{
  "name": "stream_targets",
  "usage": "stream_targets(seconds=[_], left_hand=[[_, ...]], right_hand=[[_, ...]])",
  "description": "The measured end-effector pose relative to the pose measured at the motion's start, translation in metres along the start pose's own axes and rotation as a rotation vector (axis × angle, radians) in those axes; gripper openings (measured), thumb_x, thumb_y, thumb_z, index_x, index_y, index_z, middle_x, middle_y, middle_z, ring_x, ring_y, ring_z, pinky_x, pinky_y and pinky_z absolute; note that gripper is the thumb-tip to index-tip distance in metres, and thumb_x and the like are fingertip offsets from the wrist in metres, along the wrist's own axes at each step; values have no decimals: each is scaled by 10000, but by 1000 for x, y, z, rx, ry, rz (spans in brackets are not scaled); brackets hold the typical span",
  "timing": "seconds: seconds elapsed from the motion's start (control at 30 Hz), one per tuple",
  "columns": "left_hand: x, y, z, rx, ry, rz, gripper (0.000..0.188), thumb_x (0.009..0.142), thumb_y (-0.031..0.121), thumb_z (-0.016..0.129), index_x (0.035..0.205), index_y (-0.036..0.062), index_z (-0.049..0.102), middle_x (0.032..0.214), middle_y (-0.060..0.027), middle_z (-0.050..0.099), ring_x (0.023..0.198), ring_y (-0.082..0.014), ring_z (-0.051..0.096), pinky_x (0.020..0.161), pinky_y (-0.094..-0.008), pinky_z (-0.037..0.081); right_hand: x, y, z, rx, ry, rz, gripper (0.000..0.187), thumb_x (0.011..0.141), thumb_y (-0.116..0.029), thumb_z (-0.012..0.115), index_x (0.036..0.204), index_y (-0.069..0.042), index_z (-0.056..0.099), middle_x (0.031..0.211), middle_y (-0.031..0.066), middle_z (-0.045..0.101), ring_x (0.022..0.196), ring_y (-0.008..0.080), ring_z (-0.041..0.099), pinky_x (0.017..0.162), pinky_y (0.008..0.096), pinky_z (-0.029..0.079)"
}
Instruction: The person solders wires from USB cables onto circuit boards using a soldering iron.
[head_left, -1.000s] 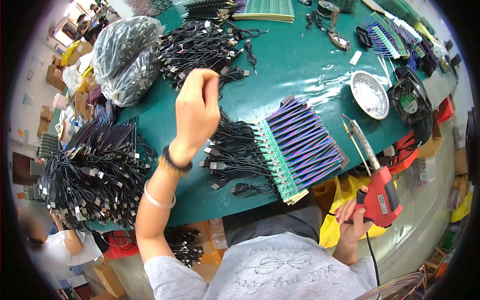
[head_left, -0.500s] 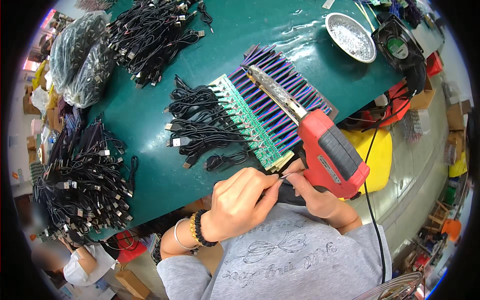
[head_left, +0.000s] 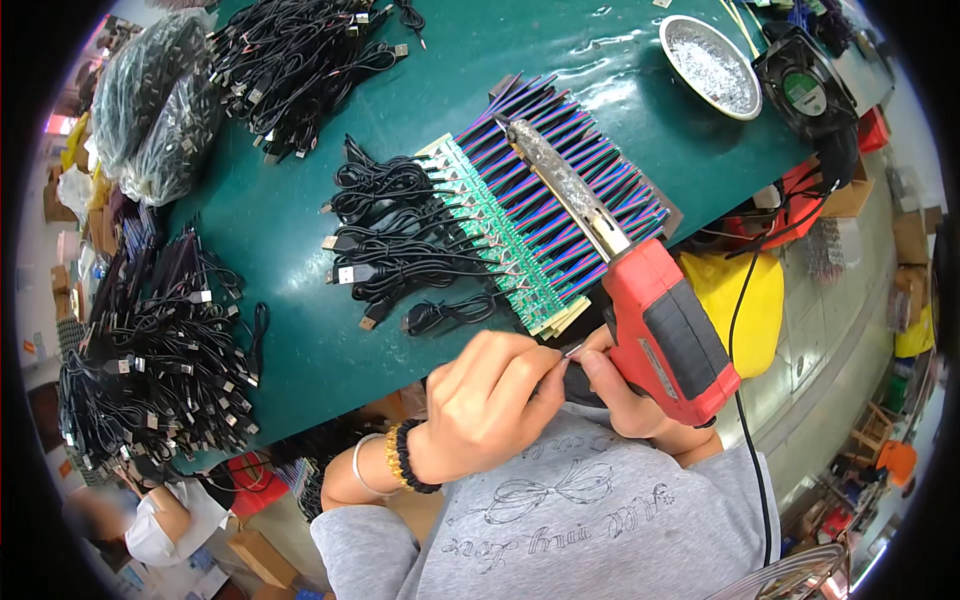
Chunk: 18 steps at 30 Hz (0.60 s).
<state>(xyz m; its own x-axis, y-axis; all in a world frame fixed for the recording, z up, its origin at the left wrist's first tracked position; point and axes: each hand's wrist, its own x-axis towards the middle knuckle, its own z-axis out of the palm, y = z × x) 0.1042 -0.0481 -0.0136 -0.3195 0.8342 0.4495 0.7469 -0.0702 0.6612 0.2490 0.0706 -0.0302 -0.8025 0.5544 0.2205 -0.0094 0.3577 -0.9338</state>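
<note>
My right hand (head_left: 625, 395) is wrapped around a red and black soldering gun (head_left: 665, 320), largely hidden behind its body. The long metal barrel points up and away to the left, its tip over the far part of the wires. My left hand (head_left: 490, 395) is closed in a pinch beside it. A thin pale wire end (head_left: 572, 351) shows between the fingertips of both hands. Just beyond lies a row of green circuit boards (head_left: 495, 235). Red, blue and black wires (head_left: 570, 180) run to its right, and coiled black USB cables (head_left: 400, 250) to its left.
Heaps of black USB cables (head_left: 165, 350) and a clear plastic bag (head_left: 155, 110) cover the left of the green table (head_left: 330, 370). At the far right stand a metal bowl of silvery bits (head_left: 710, 68) and a black fan (head_left: 805, 90). Another person (head_left: 170, 520) sits lower left.
The view has shifted slightly, so the table things sit a little higher and further left. The soldering gun appears slightly further right and lower. Both hands keep their pinch close together.
</note>
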Motion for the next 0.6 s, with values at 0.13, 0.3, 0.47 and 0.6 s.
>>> stream_targets(seconds=[0.13,0.3,0.47,0.6], left_hand=[[19,-12,-19,155,-65,-63,196,681,15,756,819,37,619,947,-69,605,709,-206,611,539,-318,490],[29,-39,-12,88,-116,27,175,708,14,737,787,33,582,893,-69,583,749,-236,615,565,-340,506],[32,-38,-15,94,-192,-24,169,723,17,725,783,31,567,861,-59,580,747,-227,619,562,-336,514],[36,-36,-17,57,-205,-95,160,709,-14,733,792,22,601,884,-77,626,736,-247,644,615,-336,514]], right_hand=[[-33,-7,-15,-111,-8,380,128,759,-3,658,879,-46,642,742,66,562,672,221,597,629,335,483],[-94,11,-34,199,115,285,682,945,-497,575,1357,4,361,594,33,531,505,145,488,548,273,443],[-117,6,-64,363,-33,285,1027,825,-823,440,1353,50,326,484,-6,441,417,163,455,504,297,438],[-116,4,-74,568,-39,274,420,832,-390,767,745,-12,605,730,85,629,643,205,605,592,303,489]])
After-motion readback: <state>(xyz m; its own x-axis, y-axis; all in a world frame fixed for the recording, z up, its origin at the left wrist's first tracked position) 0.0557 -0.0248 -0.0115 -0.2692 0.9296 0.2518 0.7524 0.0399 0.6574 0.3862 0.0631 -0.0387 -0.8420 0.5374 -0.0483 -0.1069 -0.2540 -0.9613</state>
